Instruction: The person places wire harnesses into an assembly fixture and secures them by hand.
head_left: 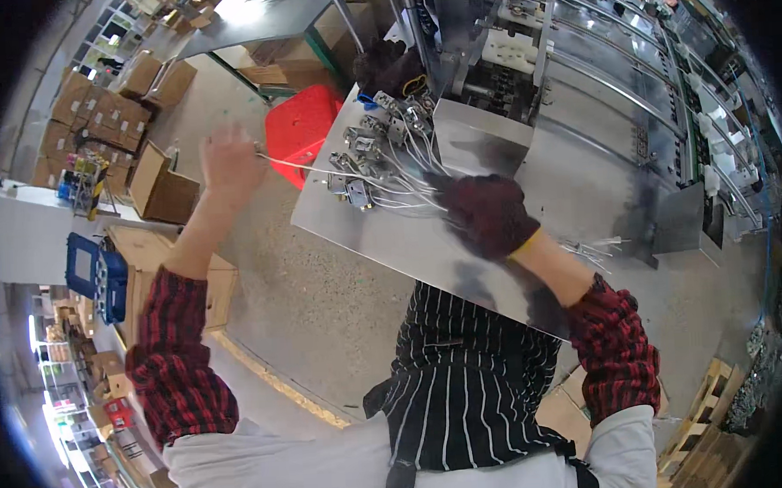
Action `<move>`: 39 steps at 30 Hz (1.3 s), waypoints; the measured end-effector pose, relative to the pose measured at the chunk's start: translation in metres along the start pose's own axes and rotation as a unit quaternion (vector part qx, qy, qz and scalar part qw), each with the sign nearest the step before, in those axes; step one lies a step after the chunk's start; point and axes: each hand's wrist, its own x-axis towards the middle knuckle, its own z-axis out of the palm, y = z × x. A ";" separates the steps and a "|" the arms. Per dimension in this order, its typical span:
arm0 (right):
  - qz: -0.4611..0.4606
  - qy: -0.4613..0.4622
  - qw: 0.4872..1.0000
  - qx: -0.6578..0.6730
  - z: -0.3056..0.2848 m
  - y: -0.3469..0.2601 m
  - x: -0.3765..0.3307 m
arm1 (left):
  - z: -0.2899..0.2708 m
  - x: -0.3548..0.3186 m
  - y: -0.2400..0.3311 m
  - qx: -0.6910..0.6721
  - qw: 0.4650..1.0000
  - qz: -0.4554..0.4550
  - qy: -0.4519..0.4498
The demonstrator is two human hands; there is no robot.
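My bare left hand (228,159) is out to the left, past the table edge and blurred by motion. A white wire (305,167) stretches from its fingers back to a cluster of small metal fittings (365,145) on the metal table. In a dark red knit glove, my right hand (487,215) is closed over a bundle of white wires (406,187) that run from those fittings. Its fingertips are partly hidden. Several loose white wires (596,251) lie right of the glove.
A steel machine with rails (611,77) stands at the far right, its bent sheet-metal guard (484,140) beside the wires. Dark gloves (388,68) lie behind the fittings. Left of the metal table (391,248) is a red stool (303,126). Cardboard boxes (106,117) are stacked farther left.
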 end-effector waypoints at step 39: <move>0.301 -0.062 0.932 0.191 -0.264 0.095 -0.026 | -0.103 0.197 0.170 -0.534 0.792 0.287 0.076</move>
